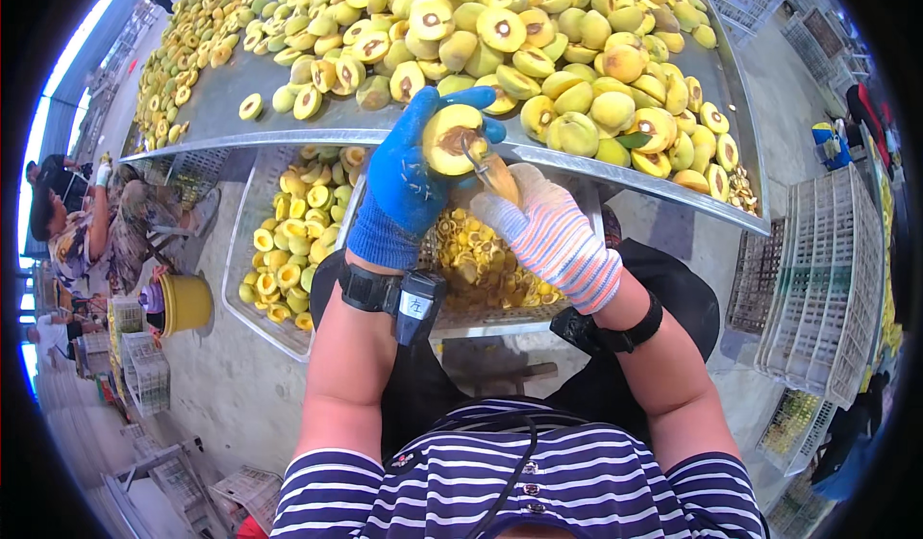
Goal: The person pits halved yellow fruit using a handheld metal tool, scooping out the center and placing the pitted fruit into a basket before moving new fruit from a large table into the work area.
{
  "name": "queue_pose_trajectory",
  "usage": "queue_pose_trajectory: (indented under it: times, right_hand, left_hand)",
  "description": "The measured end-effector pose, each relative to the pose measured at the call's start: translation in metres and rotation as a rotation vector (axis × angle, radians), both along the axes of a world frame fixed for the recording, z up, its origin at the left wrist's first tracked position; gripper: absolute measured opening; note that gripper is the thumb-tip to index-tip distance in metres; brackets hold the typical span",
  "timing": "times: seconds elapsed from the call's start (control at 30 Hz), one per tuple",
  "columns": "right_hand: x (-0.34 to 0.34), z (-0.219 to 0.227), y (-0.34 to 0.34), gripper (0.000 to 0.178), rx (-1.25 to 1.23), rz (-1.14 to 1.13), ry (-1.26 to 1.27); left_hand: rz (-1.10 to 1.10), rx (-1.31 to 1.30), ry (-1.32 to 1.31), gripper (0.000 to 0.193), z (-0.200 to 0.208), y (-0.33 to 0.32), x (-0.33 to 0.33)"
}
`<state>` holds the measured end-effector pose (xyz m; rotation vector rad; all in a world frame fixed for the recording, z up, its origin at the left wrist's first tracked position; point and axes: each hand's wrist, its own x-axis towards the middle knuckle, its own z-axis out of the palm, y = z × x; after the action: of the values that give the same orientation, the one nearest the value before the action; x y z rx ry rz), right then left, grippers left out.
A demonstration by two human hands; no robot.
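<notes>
My left hand (402, 175), in a blue rubber-coated glove, grips a halved yellow peach (440, 158) with its cut face and brown centre toward me. My right hand (558, 236), in a striped knit glove, is closed round the wooden handle of a pitting tool (502, 178). The tool's curved metal end touches the brown centre of the peach half. Both hands are at the near edge of a metal table (317, 137) heaped with peach halves (500, 29), many with brown centres showing. Beneath my hands, yellow scraps (481, 260) fill a container between my knees.
Left of my knees, a pale crate (229, 284) holds hollowed peach halves (293, 241). A yellow bucket (187, 303) stands farther left, near a seated person (91, 226). Stacked plastic crates (822, 279) rise on the right. The table's metal rim runs just beyond my hands.
</notes>
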<state>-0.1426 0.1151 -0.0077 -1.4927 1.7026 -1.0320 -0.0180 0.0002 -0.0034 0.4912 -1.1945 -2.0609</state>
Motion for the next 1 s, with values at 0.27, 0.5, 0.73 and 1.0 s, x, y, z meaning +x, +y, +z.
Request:
queue_pose_trajectory:
  times: [0.27, 0.5, 0.73, 1.0]
  right_hand:
    - [0.019, 0.005, -0.014, 0.037, 0.022, 0.033, 0.374]
    - [0.019, 0.013, -0.018, 0.035, 0.087, 0.099, 0.554]
    - [0.024, 0.005, -0.007, 0.038, -0.006, 0.083, 0.385]
    - [0.016, 0.011, -0.01, 0.041, 0.277, 0.128, 0.485]
  left_hand:
    - [-0.096, 0.011, 0.006, 0.037, -0.011, -0.021, 0.029]
    - [0.028, -0.583, -0.292, 0.043, -0.023, -0.02, 0.05]
    - [0.002, -0.61, -0.343, 0.045, -0.022, -0.022, 0.049]
    - [-0.197, -0.155, -0.466, 0.042, -0.021, -0.028, 0.033]
